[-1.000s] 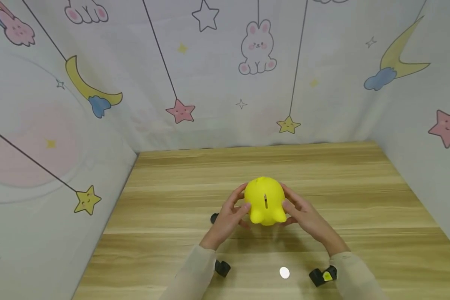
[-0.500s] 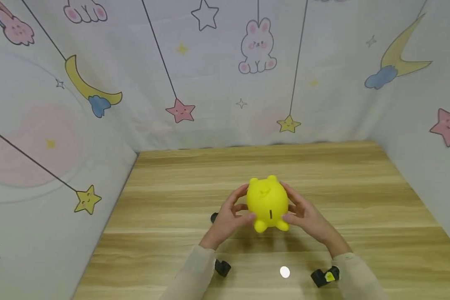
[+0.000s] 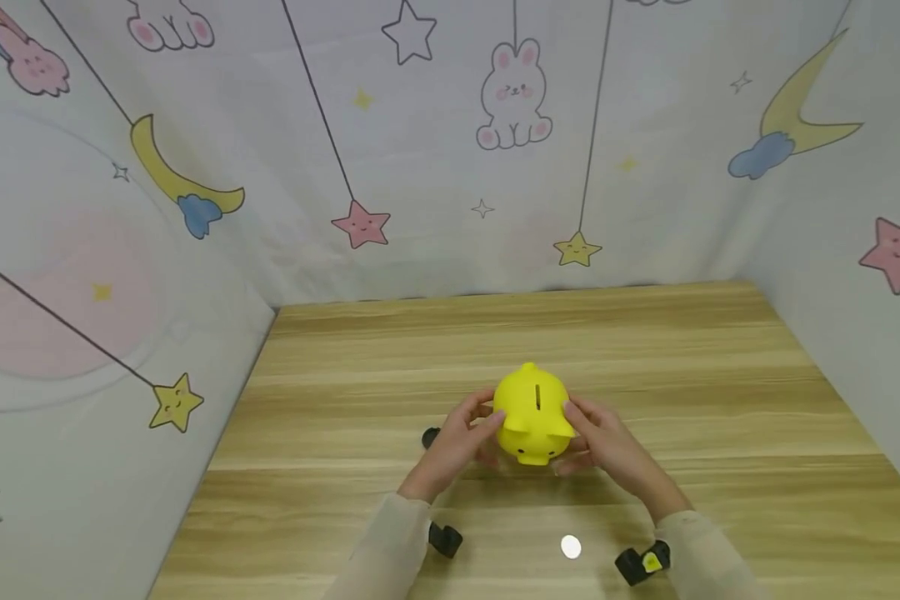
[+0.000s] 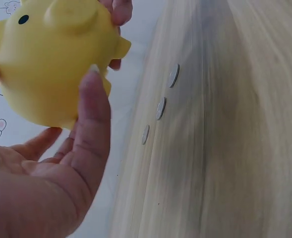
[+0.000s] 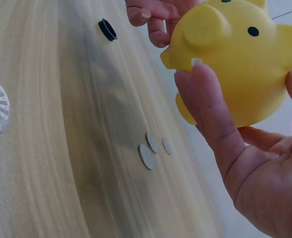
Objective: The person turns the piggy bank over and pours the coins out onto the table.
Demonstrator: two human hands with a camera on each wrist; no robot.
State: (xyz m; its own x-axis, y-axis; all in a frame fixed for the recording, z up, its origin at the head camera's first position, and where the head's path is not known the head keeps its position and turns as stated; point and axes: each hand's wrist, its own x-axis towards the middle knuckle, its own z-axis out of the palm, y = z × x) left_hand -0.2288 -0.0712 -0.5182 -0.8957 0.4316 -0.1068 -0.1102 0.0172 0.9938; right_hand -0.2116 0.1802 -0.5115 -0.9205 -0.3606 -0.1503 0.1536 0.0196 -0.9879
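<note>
Left hand (image 3: 450,442) and right hand (image 3: 617,446) of mine are clamped on the yellow piggy bank (image 3: 532,408), one curled round each side, holding it above the worktop (image 3: 330,367). Its slot faces up and its snout points towards me. Three coins (image 5: 146,157) lie on the wood, well apart from a black cap (image 5: 107,29).

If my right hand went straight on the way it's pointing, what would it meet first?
The yellow piggy bank: your right hand is holding its side. Beyond it, the line seems to pass over the tabletop, though depth is unclear.
</note>
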